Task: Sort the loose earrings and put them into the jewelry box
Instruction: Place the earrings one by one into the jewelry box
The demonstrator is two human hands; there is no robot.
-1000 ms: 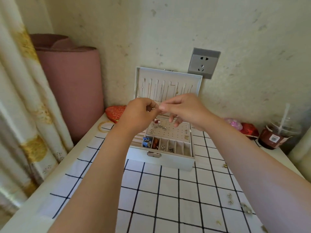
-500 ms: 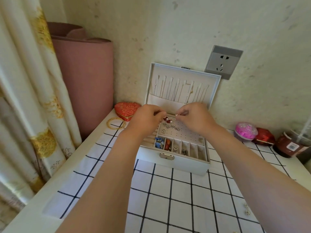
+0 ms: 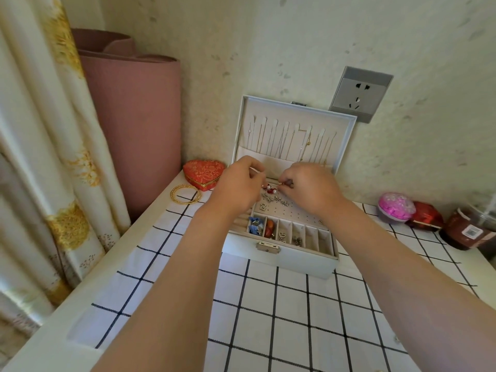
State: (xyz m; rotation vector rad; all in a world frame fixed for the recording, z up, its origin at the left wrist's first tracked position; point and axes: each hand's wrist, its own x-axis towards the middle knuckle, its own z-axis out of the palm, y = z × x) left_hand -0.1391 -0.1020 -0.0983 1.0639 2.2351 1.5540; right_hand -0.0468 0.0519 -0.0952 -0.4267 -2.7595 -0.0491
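A white jewelry box (image 3: 295,260) stands open at the back of the table, its lid (image 3: 295,108) upright with necklaces hanging inside. Both hands hover over the perforated earring panel (image 3: 292,210), where several small silver earrings (image 3: 271,200) and a red one (image 3: 268,187) sit. My right hand (image 3: 311,189) pinches a tiny gold-tipped earring (image 3: 280,183) just above the panel. My left hand (image 3: 241,186) has its fingers curled, pinching a small silvery piece (image 3: 254,171). The front compartments (image 3: 281,234) hold blue, red and silver items.
A red heart-shaped box (image 3: 204,173) and gold bangles (image 3: 185,194) lie left of the jewelry box. A pink roll (image 3: 134,124) and curtain (image 3: 40,130) stand at the left. A pink container (image 3: 396,208), red box (image 3: 425,218) and brown cup (image 3: 469,232) sit right. A checked cloth (image 3: 268,318) covers the table.
Both hands have dropped from in front of the lid to just above the earring panel, and their fingertips have drawn slightly apart.
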